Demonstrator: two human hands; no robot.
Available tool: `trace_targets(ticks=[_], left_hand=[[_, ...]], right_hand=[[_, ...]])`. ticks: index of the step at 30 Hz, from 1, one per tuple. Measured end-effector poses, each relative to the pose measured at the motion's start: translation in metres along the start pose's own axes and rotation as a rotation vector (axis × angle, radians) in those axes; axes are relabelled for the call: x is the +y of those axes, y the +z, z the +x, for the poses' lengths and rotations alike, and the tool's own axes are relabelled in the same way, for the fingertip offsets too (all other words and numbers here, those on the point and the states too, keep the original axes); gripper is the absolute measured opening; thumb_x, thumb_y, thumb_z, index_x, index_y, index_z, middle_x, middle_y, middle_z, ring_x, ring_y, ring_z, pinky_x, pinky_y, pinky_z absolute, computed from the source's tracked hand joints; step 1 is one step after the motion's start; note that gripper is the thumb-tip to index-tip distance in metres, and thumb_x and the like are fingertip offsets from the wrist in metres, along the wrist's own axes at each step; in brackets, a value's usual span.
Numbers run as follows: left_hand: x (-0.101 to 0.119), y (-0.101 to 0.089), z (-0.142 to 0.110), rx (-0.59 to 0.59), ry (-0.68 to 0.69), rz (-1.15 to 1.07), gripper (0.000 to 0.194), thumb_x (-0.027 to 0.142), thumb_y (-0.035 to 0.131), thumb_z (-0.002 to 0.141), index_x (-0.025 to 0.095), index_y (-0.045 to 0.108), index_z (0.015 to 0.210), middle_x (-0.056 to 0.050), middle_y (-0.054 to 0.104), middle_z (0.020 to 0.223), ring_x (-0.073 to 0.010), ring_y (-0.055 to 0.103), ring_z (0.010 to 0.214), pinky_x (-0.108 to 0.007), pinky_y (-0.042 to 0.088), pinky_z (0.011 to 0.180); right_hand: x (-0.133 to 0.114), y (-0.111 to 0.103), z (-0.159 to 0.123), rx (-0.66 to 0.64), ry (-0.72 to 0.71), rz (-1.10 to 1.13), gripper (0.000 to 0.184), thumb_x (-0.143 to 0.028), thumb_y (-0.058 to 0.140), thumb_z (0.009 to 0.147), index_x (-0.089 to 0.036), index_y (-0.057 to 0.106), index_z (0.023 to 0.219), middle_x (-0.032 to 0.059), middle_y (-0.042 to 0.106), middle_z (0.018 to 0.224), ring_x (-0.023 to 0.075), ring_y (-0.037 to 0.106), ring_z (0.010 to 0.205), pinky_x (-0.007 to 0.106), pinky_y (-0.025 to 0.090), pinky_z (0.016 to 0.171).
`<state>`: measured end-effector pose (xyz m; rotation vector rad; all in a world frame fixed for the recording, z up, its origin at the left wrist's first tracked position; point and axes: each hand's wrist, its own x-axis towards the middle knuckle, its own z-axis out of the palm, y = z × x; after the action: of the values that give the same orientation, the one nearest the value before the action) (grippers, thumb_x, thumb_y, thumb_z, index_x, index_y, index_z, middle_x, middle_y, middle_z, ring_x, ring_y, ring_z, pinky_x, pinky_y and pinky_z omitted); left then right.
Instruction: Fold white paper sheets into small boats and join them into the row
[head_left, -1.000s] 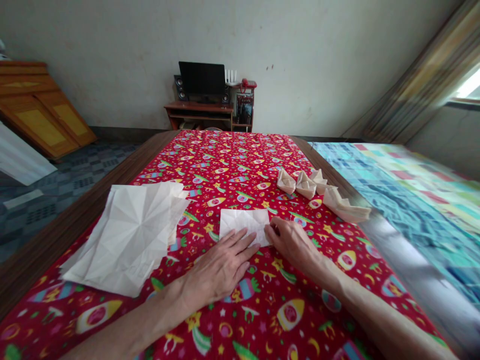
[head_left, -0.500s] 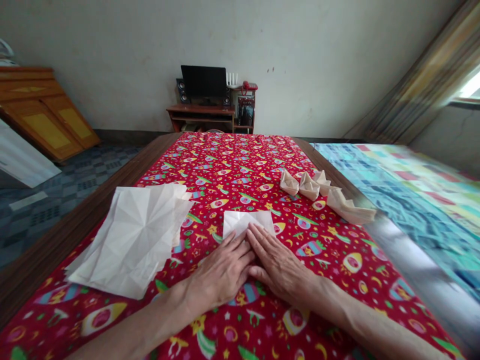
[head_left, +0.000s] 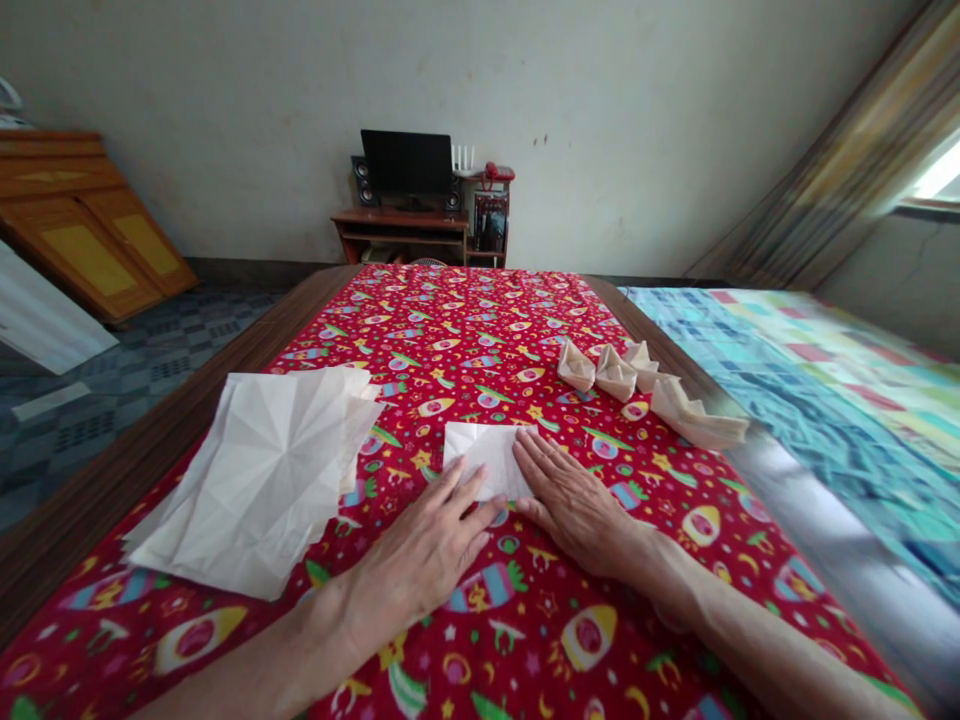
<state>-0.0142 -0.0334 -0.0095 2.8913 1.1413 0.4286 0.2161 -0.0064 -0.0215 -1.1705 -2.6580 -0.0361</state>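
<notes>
We have open red cloth (head_left: 480, 330) ahead; the paper stack (head_left: 262, 480) blocks left, folded pieces (head_left: 616, 374) right.

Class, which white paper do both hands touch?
The small oblong paper, with the left hand and right hand on it; the bigger sheets lie piled at left, untouched.

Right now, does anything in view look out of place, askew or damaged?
Nothing spilled or torn shows. The creased paper sheets beside the left hand lie unevenly fanned, not squared up. A pale strip on the floor at far left looks stray, though I can't tell what it is.
</notes>
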Motion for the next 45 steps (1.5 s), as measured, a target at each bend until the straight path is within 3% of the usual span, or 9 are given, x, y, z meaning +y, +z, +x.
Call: trace_targets(ticks=[6,11,15,18,22,26,30,38,45], left_hand=[[-0.008,-0.010,0.017,-0.077,-0.004,-0.065,0.035,0.027,0.038,0.096,0.016,0.060,0.122,-0.012,0.052,0.135,-0.0241,0.042,0.131,-0.038,0.040,0.106],[-0.024,0.003,0.042,-0.080,0.081,-0.098,0.043,0.029,0.030,0.099,0.012,0.045,0.135,-0.010,0.041,0.145,-0.0215,0.030,0.138,-0.040,0.027,0.114],[-0.026,0.014,0.050,-0.080,0.015,-0.044,0.046,0.034,0.029,0.099,0.018,0.036,0.141,-0.006,0.031,0.150,-0.0243,0.024,0.140,-0.045,0.024,0.114],[-0.025,0.016,0.045,-0.056,-0.053,0.021,0.047,0.039,0.033,0.097,0.021,0.037,0.140,-0.007,0.030,0.151,-0.0259,0.023,0.140,-0.048,0.023,0.113],[-0.025,0.016,0.037,-0.048,-0.068,0.091,0.054,0.041,0.034,0.096,0.011,0.035,0.141,-0.015,0.026,0.151,-0.0269,0.023,0.140,-0.046,0.023,0.114],[-0.025,0.015,0.033,-0.023,-0.067,0.136,0.053,0.035,0.030,0.097,0.005,0.033,0.141,-0.017,0.028,0.150,-0.0260,0.023,0.140,-0.045,0.024,0.114],[-0.026,0.013,0.028,-0.007,-0.067,0.169,0.051,0.030,0.031,0.096,0.004,0.034,0.140,-0.017,0.028,0.150,-0.0254,0.024,0.140,-0.044,0.025,0.113],[-0.037,0.010,0.008,-0.022,-0.096,0.188,0.053,0.033,0.032,0.096,0.008,0.030,0.143,-0.012,0.026,0.151,-0.0222,0.022,0.141,-0.043,0.021,0.115],[-0.037,0.005,-0.007,-0.028,-0.087,0.194,0.055,0.038,0.037,0.094,0.009,0.033,0.141,-0.012,0.028,0.151,-0.0220,0.023,0.141,-0.043,0.024,0.114]], right_hand=[[-0.001,0.000,0.003,0.009,0.051,0.003,0.057,-0.039,0.030,0.098,-0.002,0.036,0.140,0.0215,0.029,0.147,0.0274,0.022,0.139,0.047,0.030,0.111],[-0.002,0.000,0.004,0.024,0.054,0.036,0.055,-0.040,0.029,0.098,-0.006,0.036,0.141,0.0187,0.032,0.147,0.0258,0.023,0.139,0.046,0.031,0.111],[0.007,0.001,0.007,0.006,0.099,-0.002,0.053,-0.038,0.029,0.098,-0.007,0.036,0.142,0.0170,0.032,0.147,0.0250,0.025,0.138,0.048,0.029,0.111],[0.012,0.000,0.009,-0.015,0.146,-0.055,0.052,-0.035,0.029,0.098,-0.005,0.039,0.139,0.0177,0.035,0.146,0.0255,0.028,0.137,0.049,0.028,0.112],[0.001,-0.005,0.008,0.021,0.174,-0.120,0.054,-0.038,0.033,0.097,-0.002,0.043,0.136,0.0203,0.033,0.146,0.0294,0.025,0.138,0.052,0.026,0.111],[-0.022,-0.003,0.002,-0.017,-0.091,-0.039,0.065,-0.048,0.038,0.094,-0.006,0.031,0.144,0.0171,0.023,0.151,0.0276,0.017,0.141,0.048,0.027,0.113],[-0.027,0.002,-0.007,-0.040,-0.099,0.020,0.068,-0.049,0.037,0.095,-0.004,0.028,0.144,0.0193,0.023,0.150,0.0283,0.017,0.140,0.046,0.030,0.112],[-0.010,-0.008,-0.031,-0.012,-0.059,0.051,0.064,-0.043,0.042,0.095,-0.010,0.023,0.147,0.0155,0.024,0.150,0.0261,0.018,0.140,0.045,0.029,0.113],[-0.012,-0.016,-0.034,-0.019,-0.011,-0.054,0.054,-0.036,0.043,0.095,-0.005,0.038,0.140,0.0172,0.038,0.144,0.0274,0.032,0.136,0.046,0.036,0.108]])
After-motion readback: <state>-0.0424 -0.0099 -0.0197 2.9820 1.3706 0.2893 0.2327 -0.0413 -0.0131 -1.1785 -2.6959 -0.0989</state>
